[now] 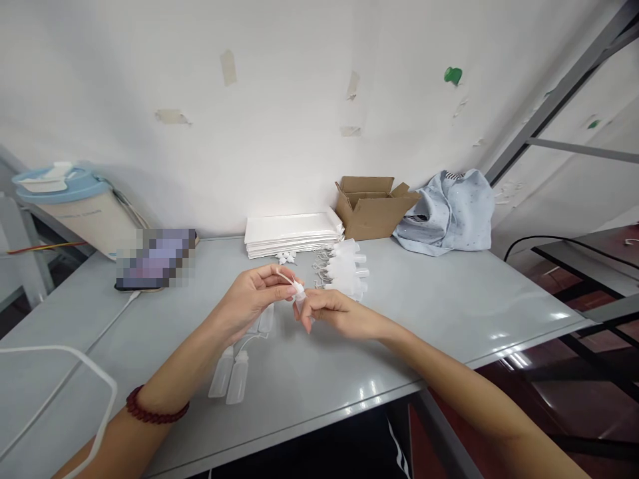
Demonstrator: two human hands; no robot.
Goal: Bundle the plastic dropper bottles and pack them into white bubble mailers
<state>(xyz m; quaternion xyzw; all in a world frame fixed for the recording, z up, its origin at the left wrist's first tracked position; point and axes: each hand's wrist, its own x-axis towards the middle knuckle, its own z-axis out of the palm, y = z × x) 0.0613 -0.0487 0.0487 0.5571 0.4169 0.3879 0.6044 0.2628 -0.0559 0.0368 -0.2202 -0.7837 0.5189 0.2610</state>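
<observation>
Over the middle of the table, both hands meet at a small white squeeze bottle [300, 295] with a thin nozzle or tube at its top. My left hand [255, 291] pinches it near the cap, fingers closed. Lower down, my right hand [333, 313] has its fingers wrapped round the body, hiding most of it. Two translucent squeeze bottles [238, 379] lie in front of my left wrist, and more [267, 319] show partly behind that hand. Beyond my right hand is a group of similar bottles [347, 269] with thin tips pointing left. Several small white caps [286, 257] lie behind my left hand.
At the back stand a stack of white flat packs [294, 233], an open cardboard box [377, 216] and a light blue cloth bundle [449, 216]. A phone [157, 259] with a white cable [107, 326] and a blue-lidded container [84, 219] are at left.
</observation>
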